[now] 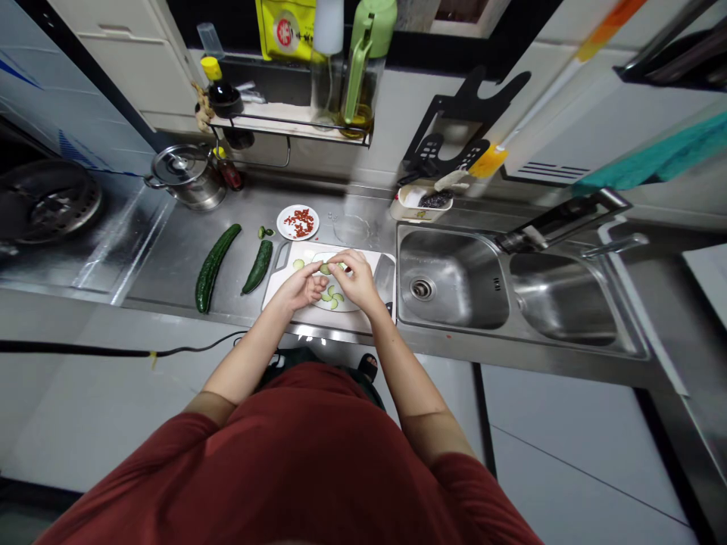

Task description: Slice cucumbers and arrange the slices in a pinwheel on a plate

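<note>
Over a white cutting board (273, 293), my left hand (307, 288) and my right hand (355, 278) meet at a small green piece of cucumber (325, 268). My right fingertips pinch it from above. The left thumb presses against its other side, with the remaining left fingers curled below. Beneath the hands, several pale green cucumber slices (332, 297) lie fanned on a plate (346, 306), partly hidden by my hands. One more cucumber slice (298, 264) rests on the board's left part. A knife (385, 276) lies along the board's right side.
Left of the board are a cut cucumber (258, 266), a long whole cucumber (216, 266) and cucumber ends (264, 232). Behind it stands a small plate (280, 224) of chopped red pieces. A lidded steel pot (196, 182) stands back left; a double sink (454, 276) lies right.
</note>
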{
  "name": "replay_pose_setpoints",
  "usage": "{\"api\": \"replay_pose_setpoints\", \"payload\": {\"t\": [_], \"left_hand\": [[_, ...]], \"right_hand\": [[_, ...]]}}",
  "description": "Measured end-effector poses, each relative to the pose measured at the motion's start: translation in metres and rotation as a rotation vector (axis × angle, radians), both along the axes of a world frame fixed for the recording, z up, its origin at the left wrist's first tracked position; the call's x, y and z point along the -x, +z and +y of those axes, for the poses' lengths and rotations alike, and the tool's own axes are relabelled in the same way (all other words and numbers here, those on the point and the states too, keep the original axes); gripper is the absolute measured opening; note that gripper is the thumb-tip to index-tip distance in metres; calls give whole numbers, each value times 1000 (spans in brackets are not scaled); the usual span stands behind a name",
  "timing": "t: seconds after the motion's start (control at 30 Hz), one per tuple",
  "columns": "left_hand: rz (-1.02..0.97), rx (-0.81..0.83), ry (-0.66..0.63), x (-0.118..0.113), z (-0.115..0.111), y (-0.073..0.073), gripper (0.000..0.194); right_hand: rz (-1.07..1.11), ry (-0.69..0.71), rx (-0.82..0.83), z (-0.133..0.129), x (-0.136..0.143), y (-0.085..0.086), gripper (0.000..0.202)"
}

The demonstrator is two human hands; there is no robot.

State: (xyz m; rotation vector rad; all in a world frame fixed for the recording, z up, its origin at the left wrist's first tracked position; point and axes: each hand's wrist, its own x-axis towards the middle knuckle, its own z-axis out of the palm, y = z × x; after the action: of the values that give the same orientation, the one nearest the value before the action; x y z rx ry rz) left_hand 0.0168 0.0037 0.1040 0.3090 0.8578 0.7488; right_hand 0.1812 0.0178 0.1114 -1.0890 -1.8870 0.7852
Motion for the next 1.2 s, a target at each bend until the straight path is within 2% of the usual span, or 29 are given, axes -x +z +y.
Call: {"api": "replay_pose_setpoints", "payload": {"t": [0.1, 0.3, 0.57, 0.73, 0.9, 1.03, 1.2], "left_hand": [[28, -84, 46, 2, 0, 1, 23], [232, -258, 138, 6, 2, 3, 44], [434, -428, 241, 9, 5, 2, 56], [474, -475, 241, 12, 4, -2, 53], [537, -557, 251, 12, 6, -4, 45], [577, -670, 219, 16, 15, -14, 43], [657, -725, 124, 26, 28, -40, 43]], "right_hand": [[-25, 21, -35, -1, -2, 1, 17], [-64, 33, -23, -1, -4, -2, 19], [-47, 53, 41, 2, -2, -5, 18], [16, 68, 128, 5, 0, -8, 18], [70, 32, 188, 7, 4, -19, 17], [58, 21, 218, 8, 9, -33, 17], [8, 0, 275, 11, 16, -57, 15]]}}
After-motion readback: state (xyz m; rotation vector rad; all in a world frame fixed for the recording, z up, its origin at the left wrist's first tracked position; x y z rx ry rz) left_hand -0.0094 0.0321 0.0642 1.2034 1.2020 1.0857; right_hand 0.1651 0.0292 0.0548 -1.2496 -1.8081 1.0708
